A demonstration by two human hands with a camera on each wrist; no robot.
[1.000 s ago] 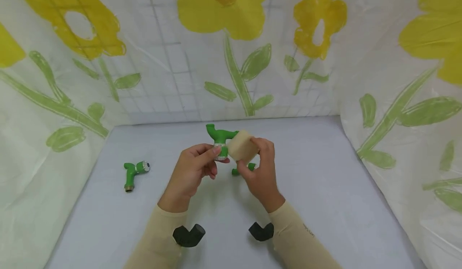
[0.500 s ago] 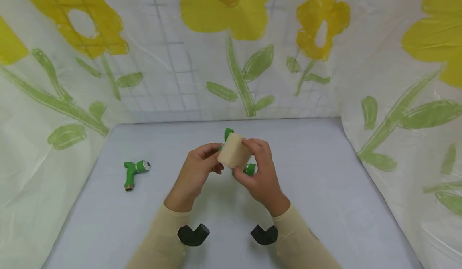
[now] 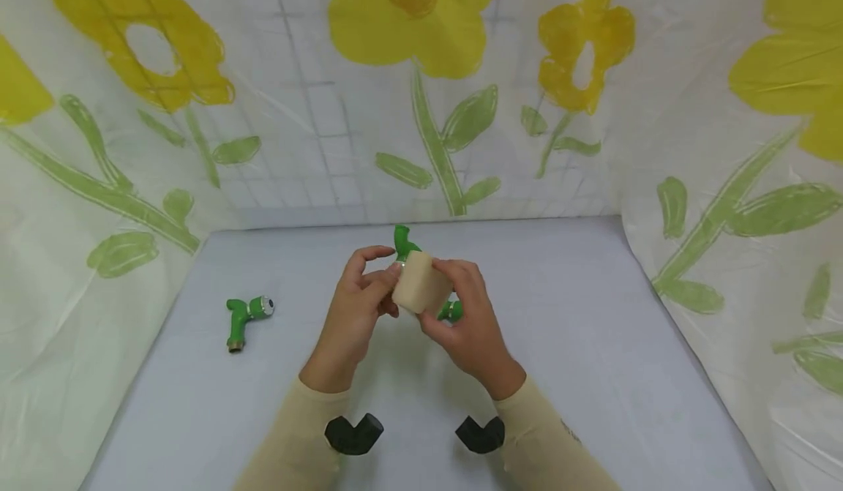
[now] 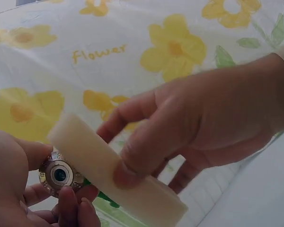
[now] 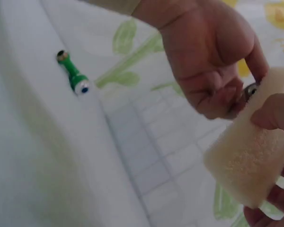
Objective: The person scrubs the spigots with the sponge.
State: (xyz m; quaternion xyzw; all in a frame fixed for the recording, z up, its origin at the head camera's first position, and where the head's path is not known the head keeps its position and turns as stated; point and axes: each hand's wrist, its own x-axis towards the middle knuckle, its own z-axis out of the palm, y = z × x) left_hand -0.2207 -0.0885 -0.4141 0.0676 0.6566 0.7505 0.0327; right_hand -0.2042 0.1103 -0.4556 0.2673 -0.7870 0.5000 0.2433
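My left hand [image 3: 349, 315] pinches a green tap [image 3: 402, 241] around its collar, its curved green end pointing up. In the left wrist view the round silver end [image 4: 59, 175] of this tap faces the camera between thumb and fingers. A cream sponge block [image 3: 416, 283] is gripped by my right hand [image 3: 473, 326], thumb on one broad face and fingers on the other. The sponge lies against the tap and hides much of it in the head view. In the right wrist view the sponge [image 5: 248, 156] shows a roughened, discoloured patch.
Another green tap [image 3: 240, 320] with a silver-ringed end lies on the pale table [image 3: 579, 345] at the left. Partly hidden behind my right hand lies a further green tap [image 3: 451, 310]. A flower-printed sheet [image 3: 276, 147] walls the back and sides.
The sponge has moved left and slightly down across the held tap, covering more of it. The tap has turned in my left hand, and its upper end shifted right, then back left.
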